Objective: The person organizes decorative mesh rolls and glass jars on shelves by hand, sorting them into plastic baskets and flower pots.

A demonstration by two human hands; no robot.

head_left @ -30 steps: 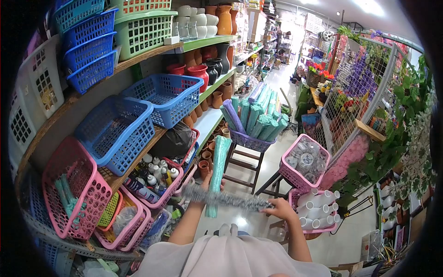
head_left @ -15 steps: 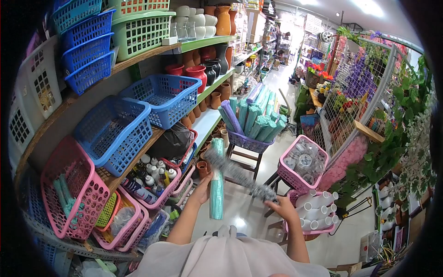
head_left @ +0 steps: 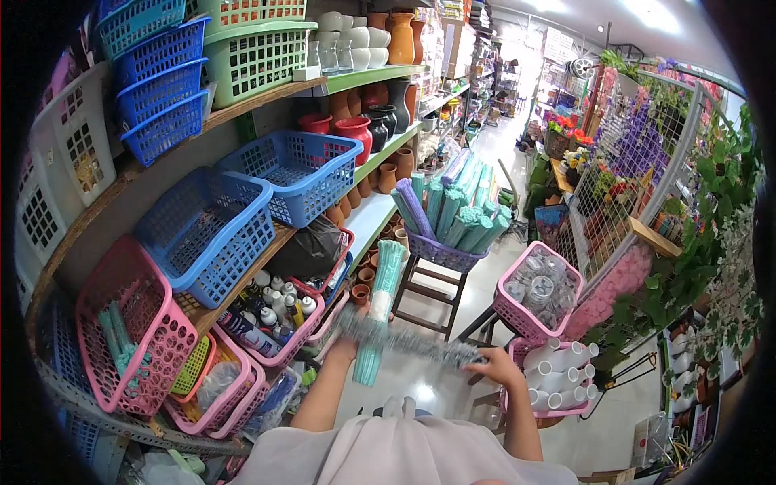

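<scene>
My left hand grips a teal crinkled paper roll that stands nearly upright in front of me. My right hand holds one end of a grey fuzzy duster stick, which lies almost level across the lower part of the teal roll, its far end blurred near the left hand. Both forearms reach out from my white top. Behind the roll, a purple basket on a wooden stool holds several more teal rolls.
Shelves on the left carry blue baskets, pink baskets with bottles, and clay pots. A pink basket of clear lids and one of white cups stand on the right. A wire rack with artificial flowers borders the aisle.
The duster stick swung from level up to a slant and back down to nearly level across the teal roll. The teal roll stayed in my left hand, tilting slightly.
</scene>
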